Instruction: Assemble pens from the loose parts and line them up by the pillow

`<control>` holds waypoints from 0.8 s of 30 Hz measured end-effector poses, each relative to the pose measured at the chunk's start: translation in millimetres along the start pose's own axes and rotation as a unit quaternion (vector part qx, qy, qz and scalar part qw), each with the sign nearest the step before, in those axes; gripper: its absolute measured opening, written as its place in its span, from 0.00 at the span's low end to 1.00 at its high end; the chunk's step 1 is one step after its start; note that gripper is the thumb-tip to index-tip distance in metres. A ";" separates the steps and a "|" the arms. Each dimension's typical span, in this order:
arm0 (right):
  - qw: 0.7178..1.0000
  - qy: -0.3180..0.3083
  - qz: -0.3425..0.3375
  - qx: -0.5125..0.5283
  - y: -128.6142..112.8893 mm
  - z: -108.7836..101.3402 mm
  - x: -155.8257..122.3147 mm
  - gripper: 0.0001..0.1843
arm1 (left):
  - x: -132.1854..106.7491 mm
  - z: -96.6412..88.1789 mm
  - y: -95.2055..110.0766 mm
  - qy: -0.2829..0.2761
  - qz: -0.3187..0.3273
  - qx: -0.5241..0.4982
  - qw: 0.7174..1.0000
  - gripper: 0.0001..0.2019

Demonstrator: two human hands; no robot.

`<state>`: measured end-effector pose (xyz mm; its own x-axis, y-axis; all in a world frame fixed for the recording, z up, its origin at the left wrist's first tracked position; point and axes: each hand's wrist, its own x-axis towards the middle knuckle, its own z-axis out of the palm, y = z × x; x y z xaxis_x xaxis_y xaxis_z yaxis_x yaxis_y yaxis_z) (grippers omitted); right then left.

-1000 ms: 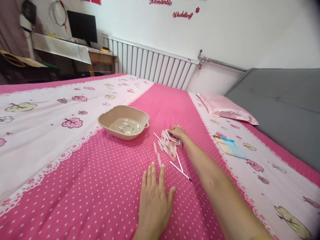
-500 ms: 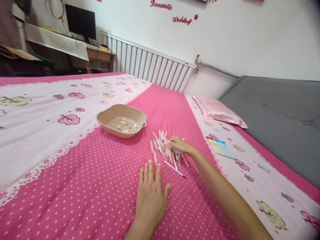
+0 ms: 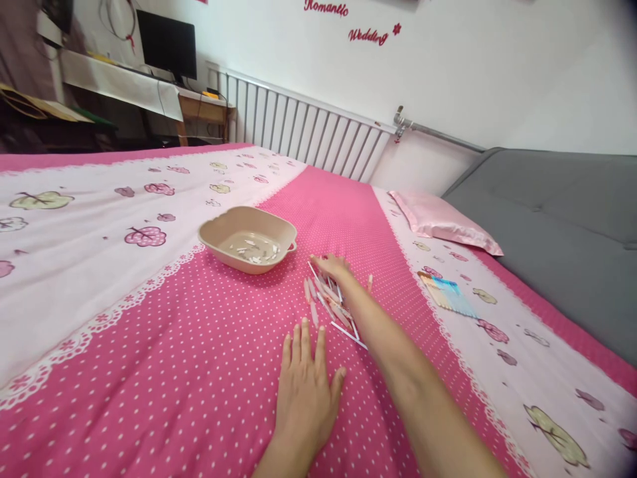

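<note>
My left hand (image 3: 307, 388) lies flat on the pink dotted bedspread, palm down, fingers spread and holding nothing. A loose pile of slim pink translucent pen-like tubes (image 3: 314, 313) and thin white sticks (image 3: 343, 332) lies just beyond its fingertips. Over the far end of this pile reaches my right hand (image 3: 332, 265), its thumb and fingers apart; nothing held shows in it. Its forearm covers the pile's right side. One tube (image 3: 369, 283) lies apart, to the right of that wrist. Left of the pile stands a beige basin (image 3: 219, 247) with small white and clear pieces inside.
A flat blue and cream pack (image 3: 450, 295) lies on the bedspread at the right. Behind it are a pink pillow (image 3: 442, 222) and a grey headboard (image 3: 552, 206). A white rail (image 3: 308, 103) runs along the far side; a desk with a monitor (image 3: 166, 46) stands beyond.
My right hand has moved away from me and left, from the pile's middle to its far end. The forearm now covers more of the pile. My left hand stays flat on the bedspread.
</note>
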<state>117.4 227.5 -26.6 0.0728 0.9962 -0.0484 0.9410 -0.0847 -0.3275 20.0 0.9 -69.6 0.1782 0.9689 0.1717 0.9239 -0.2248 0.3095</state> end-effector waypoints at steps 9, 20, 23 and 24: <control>0.970 -0.066 -0.232 -0.025 -17.8 14.1 -30.1 0.21 | 1.6 3.3 -1.5 0.007 0.016 -0.003 1.000 0.31; 0.930 -0.034 -0.359 0.079 29.6 -44.7 -75.3 0.12 | 5.0 -1.7 -1.4 -0.016 0.061 -0.006 0.998 0.28; 0.933 -0.011 -0.342 0.110 46.5 -61.5 -106.8 0.07 | 5.4 -6.4 1.1 -0.039 0.068 -0.008 0.997 0.28; 0.932 -0.014 -0.337 0.134 51.3 -66.0 -117.4 0.05 | 5.3 -8.1 2.0 -0.044 0.068 -0.009 0.997 0.28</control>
<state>178.9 107.6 24.5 -0.5175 0.8242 0.2301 0.6532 0.5542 -0.5160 20.1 4.8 -60.5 0.3317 0.9343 0.1308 0.8831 -0.3563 0.3051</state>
